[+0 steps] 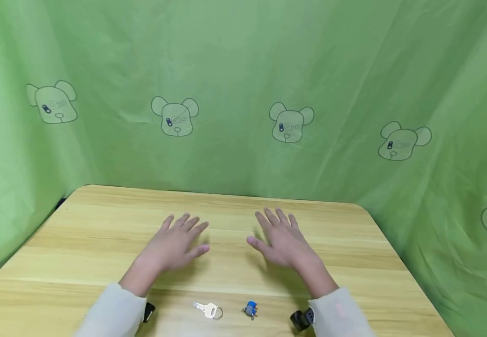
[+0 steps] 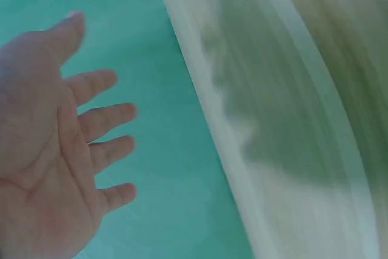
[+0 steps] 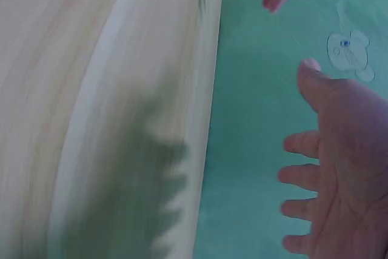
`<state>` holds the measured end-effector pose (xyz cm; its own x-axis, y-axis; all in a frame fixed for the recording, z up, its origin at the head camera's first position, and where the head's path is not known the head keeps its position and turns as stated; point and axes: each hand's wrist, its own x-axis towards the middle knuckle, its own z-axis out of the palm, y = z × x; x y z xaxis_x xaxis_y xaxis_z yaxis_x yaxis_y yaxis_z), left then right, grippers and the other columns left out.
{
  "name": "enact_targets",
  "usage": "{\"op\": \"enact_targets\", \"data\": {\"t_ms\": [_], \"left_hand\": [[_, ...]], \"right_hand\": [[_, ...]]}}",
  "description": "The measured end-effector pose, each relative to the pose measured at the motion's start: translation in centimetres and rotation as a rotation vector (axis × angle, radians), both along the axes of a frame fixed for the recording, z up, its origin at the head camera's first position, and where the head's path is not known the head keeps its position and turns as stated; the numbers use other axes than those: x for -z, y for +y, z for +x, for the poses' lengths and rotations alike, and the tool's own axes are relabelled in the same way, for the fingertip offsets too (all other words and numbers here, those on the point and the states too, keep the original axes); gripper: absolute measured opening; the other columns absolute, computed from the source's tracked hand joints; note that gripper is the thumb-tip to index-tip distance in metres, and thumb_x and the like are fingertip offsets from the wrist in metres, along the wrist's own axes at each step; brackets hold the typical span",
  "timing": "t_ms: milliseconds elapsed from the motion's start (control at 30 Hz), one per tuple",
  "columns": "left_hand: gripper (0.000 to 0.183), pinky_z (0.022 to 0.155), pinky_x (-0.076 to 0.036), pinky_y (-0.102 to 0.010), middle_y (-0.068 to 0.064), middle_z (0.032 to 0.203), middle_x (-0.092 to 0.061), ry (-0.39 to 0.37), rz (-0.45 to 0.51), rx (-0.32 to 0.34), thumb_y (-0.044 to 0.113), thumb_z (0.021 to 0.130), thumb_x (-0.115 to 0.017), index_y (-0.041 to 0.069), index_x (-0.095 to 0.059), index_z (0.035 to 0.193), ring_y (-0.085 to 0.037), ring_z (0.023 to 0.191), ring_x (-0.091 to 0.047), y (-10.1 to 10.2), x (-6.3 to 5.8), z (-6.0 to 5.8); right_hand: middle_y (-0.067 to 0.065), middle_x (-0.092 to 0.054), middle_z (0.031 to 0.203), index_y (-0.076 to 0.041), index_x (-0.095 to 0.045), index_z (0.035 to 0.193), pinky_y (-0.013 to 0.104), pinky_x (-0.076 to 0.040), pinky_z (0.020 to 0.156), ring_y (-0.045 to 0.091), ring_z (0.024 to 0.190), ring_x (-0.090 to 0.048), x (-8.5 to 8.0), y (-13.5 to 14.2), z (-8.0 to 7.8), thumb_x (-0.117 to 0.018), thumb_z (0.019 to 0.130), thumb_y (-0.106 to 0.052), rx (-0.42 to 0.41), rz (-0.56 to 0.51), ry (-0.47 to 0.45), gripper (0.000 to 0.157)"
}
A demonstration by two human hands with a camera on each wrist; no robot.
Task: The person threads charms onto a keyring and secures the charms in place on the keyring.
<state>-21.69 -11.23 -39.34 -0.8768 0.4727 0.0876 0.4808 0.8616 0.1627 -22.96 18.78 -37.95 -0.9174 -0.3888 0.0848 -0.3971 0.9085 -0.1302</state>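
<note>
Taking the gap between the hands as the centre of the dial, the key (image 1: 207,309) lies near 7 o'clock and the charm (image 1: 250,308) between 5 and 6, side by side on the near part of the table (image 1: 100,243). They sit apart, probably so that neither covers the other; the key lies flat, blade toward 10, the steadiest way for so thin a piece. Neither is touched. Both hands seem to be kept beyond them on the 12 o'clock side, which leaves the two in plain sight.

The left hand (image 1: 173,245) is at 9 and the right hand (image 1: 283,243) at 3, apart from each other and, judging by the offset shadows (image 3: 133,192), raised off the wood. Palms face down, fingers extended, spread and holding nothing: the left's aim between 1 and 2, the right's near 11, and the thumbs slant inward.
</note>
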Motion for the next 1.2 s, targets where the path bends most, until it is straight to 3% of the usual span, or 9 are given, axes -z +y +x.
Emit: {"op": "enact_targets", "data": {"t_ms": [267, 400, 600, 767, 967, 1200], "left_hand": [[0.06, 0.118, -0.027, -0.061, -0.012, 0.153, -0.05, -0.056, -0.128, 0.193, 0.054, 0.1, -0.055, 0.017, -0.054, 0.148, -0.036, 0.143, -0.043, 1.2, -0.2, 3.4], [0.058, 0.114, -0.037, -0.057, -0.008, 0.148, -0.055, 0.014, -0.206, 0.275, 0.056, 0.099, -0.055, 0.02, -0.057, 0.145, -0.031, 0.137, -0.05, 1.3, 0.3, 4.7], [0.059, 0.104, -0.048, -0.051, -0.003, 0.14, -0.061, 0.132, -0.274, 0.341, 0.061, 0.097, -0.056, 0.023, -0.058, 0.143, -0.026, 0.127, -0.057, 1.1, 1.7, 6.1], [0.058, 0.097, -0.052, -0.046, -0.001, 0.138, -0.061, 0.158, -0.226, 0.402, 0.061, 0.099, -0.053, 0.021, -0.058, 0.142, -0.022, 0.122, -0.059, 0.8, 2.6, 7.0], [0.043, 0.089, -0.054, -0.04, 0.002, 0.13, -0.063, 0.203, -0.095, 0.491, 0.051, 0.104, -0.052, 0.019, -0.064, 0.131, -0.016, 0.116, -0.059, 0.8, 4.0, 7.3], [0.031, 0.084, -0.055, -0.035, 0.004, 0.12, -0.066, 0.2, 0.016, 0.484, 0.042, 0.1, -0.065, 0.018, -0.071, 0.117, -0.012, 0.106, -0.059, 1.4, 4.6, 7.7]], "right_hand": [[0.019, -0.039, 0.159, -0.01, -0.041, 0.156, 0.066, -0.023, 0.117, 0.046, 0.146, -0.033, 0.0, -0.8, 1.7, -0.048, 0.1, -0.065, -0.19, 0.143, -0.03, 0.079], [0.017, -0.046, 0.155, -0.011, -0.045, 0.154, 0.063, -0.031, 0.115, 0.042, 0.142, -0.042, 0.8, -1.1, 3.0, -0.047, 0.1, -0.065, -0.287, 0.216, -0.028, 0.076], [0.01, -0.059, 0.142, -0.015, -0.052, 0.149, 0.053, -0.043, 0.109, 0.03, 0.13, -0.055, 1.8, -1.1, 4.8, -0.04, 0.101, -0.067, -0.429, 0.3, 0.008, 0.071], [0.0, -0.066, 0.117, -0.017, -0.06, 0.135, 0.043, -0.05, 0.094, 0.019, 0.108, -0.061, 2.9, -0.5, 5.6, -0.036, 0.104, -0.064, -0.576, 0.314, 0.1, 0.061], [-0.01, -0.057, 0.101, -0.021, -0.06, 0.117, 0.028, -0.044, 0.077, 0.007, 0.089, -0.05, 4.1, 0.1, 6.2, -0.039, 0.105, -0.06, -0.726, 0.251, 0.171, 0.046], [-0.013, -0.054, 0.098, -0.023, -0.06, 0.11, 0.022, -0.038, 0.073, 0.005, 0.086, -0.044, 4.9, 0.3, 6.8, -0.044, 0.108, -0.047, -0.767, 0.219, 0.213, 0.03]]}}
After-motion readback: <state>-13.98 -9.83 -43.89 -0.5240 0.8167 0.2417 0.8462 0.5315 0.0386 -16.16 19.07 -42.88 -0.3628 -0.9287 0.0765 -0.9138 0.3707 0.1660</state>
